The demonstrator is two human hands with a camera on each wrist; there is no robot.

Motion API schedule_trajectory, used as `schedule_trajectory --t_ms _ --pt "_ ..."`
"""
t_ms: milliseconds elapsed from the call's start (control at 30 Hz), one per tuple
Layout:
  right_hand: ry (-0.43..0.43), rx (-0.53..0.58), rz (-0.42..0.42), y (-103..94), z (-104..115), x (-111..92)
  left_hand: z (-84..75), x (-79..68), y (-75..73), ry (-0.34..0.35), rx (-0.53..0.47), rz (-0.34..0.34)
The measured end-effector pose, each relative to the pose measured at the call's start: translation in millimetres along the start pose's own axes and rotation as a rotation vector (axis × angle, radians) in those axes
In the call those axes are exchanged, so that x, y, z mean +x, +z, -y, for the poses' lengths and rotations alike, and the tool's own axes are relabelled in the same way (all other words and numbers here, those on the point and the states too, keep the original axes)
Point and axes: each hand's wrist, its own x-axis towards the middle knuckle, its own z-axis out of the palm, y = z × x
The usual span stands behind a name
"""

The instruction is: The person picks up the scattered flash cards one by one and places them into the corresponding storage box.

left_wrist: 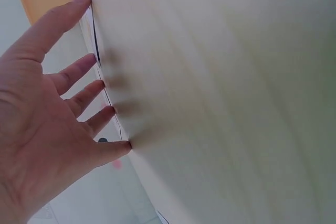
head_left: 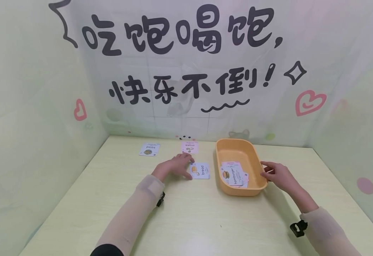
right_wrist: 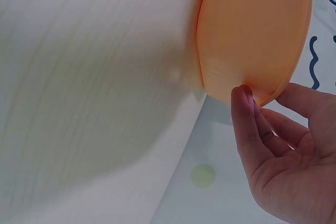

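Note:
My left hand (head_left: 177, 166) is at the left side of the bread card (head_left: 202, 171), its thumb and fingers spread and fairly straight. In the left wrist view, the fingertips (left_wrist: 107, 109) come down at the tabletop, the thumb close by the edge of a card. An orange plastic basket (head_left: 224, 192) stands to the right of that card, with the hamburger card (head_left: 234, 176) on top of several others inside. My right hand (head_left: 277, 174) pinches the basket's right rim, fingers against the outer wall and thumb at the rim.
The snake card (head_left: 189, 147) lies just beyond my left hand. Farther left is the salad card (head_left: 149, 149). A pale wooden table (head_left: 186, 220) holds everything, enclosed by printed cloth walls (head_left: 186, 64) behind and at both sides.

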Motion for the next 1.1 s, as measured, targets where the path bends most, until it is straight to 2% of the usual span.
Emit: schedule_trajectory --t_ms 133,433,767,967,1100 --pt "-0.013 -0.007 -0.001 -0.5 -0.7 0.1 0.2 2.3 1.1 0.001 0.021 0.005" --pt "-0.010 -0.006 -0.004 -0.4 -0.1 -0.5 -2.9 1.8 1.8 0.006 -0.004 -0.013" --pt "-0.001 0.010 0.000 1.3 -1.9 -0.3 -7.5 4.0 5.9 -0.013 -0.085 -0.039" --pt "-0.001 0.011 -0.006 1.6 -2.0 0.0 -7.0 2.8 7.3 0.013 -0.200 -0.026" --pt "-0.002 0.008 -0.009 2.6 -2.7 0.6 -5.5 1.8 5.7 0.016 -0.240 -0.028"
